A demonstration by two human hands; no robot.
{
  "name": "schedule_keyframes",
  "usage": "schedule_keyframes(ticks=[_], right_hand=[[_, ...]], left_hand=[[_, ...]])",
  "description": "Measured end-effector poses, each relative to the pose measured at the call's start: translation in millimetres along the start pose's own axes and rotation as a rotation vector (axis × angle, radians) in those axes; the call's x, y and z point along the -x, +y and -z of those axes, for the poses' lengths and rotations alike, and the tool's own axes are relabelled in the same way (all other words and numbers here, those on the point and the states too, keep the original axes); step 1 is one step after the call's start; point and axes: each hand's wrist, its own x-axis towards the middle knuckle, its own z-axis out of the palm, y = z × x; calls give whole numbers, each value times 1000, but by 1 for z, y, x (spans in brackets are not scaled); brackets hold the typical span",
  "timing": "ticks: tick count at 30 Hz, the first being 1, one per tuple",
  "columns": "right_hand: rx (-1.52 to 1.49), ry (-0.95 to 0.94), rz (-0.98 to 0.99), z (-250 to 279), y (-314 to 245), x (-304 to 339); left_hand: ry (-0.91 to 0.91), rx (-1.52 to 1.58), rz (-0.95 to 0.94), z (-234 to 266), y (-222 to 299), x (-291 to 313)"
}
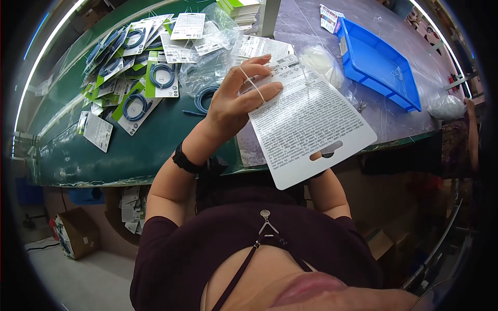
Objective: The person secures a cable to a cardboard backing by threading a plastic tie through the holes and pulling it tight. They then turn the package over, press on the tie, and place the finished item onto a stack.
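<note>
A large white packaging card (313,120), densely printed and with a hanger slot, is tilted in front of me. My left hand (241,93) is at its far left edge, fingers bent and two tips lying on the printed face. Across those fingers stretches a thin white band (251,83). The card hides my right hand; only its forearm (329,193) shows below, and a bit of skin shows through the slot. Just left of my left hand, a coiled blue cable (206,99) lies on the green table.
Carded blue cables (134,106) pile up at the left, partly on clear plastic bags (207,67). A stack of cards (244,11) stands at the back beside a post (268,18). At the right are a blue tray (381,67) and a white plastic bag (320,63).
</note>
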Motion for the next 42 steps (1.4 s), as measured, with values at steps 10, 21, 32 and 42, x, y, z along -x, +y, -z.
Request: schedule_keyframes(ticks=[10, 21, 32, 42], right_hand=[[2, -10, 57, -1, -3, 23], [588, -40, -32, 83, -5, 48], [783, 205, -187, 47, 1, 71], [969, 427, -357, -97, -48, 119]], left_hand=[[-15, -2, -13, 3, 0, -3], [49, 202, 49, -4, 13, -1], [-87, 11, -20, 8, 20, 2], [-109, -39, -62, 11, 21, 0]])
